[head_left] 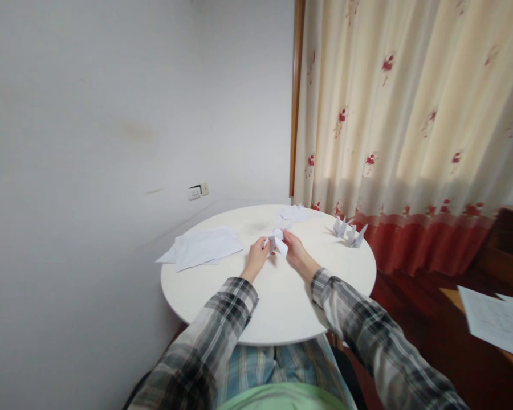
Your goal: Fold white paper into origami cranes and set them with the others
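Note:
Over the middle of the round white table [282, 307], a small folded white paper figure [277, 242], its shape like an origami crane, is held between both hands. My left hand [257, 257] pinches its left side with thumb and fingers. On the other side, my right hand [294, 248] grips the paper's right part, near a wing-like flap. Fingertips cover some of the folds. To the right stand finished-looking paper cranes, one paper crane [356, 236] nearer the edge and another paper crane [340, 227] just behind it.
White paper sheets [207, 247] lie at the table's left, overhanging its edge. More paper pieces [297, 213] lie at the far side. A wall with a socket [194, 193] borders the left, a flowered curtain [393, 142] the back right. Papers [498, 322] rest on a wooden surface at right.

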{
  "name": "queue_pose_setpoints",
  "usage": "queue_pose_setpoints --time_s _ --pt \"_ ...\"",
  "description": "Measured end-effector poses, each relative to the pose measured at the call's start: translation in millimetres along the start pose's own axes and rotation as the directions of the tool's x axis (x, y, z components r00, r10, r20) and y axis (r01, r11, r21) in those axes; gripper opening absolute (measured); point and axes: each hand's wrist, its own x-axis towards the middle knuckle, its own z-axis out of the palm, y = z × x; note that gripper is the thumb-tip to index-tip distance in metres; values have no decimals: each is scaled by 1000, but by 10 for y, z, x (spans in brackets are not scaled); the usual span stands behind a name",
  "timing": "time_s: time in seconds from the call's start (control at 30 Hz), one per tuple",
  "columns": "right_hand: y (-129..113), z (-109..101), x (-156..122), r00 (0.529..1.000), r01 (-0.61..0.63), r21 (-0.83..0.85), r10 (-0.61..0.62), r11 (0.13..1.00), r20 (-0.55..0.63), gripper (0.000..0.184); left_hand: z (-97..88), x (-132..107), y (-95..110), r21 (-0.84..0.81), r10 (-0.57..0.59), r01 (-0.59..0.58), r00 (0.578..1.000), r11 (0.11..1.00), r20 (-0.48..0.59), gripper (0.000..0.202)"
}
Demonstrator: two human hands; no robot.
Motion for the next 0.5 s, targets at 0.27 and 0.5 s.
queue_pose_setpoints --time_s 0.27,0.5 --pt "32 95 -35 997 2 4 -1 1000 -72 44 -7 3 7 97 30 -30 1000 995 4 15" --pt "-30 124 -38 996 55 -116 -62 992 -65 44 35 98 -152 -163 -81 99 990 982 113 45"
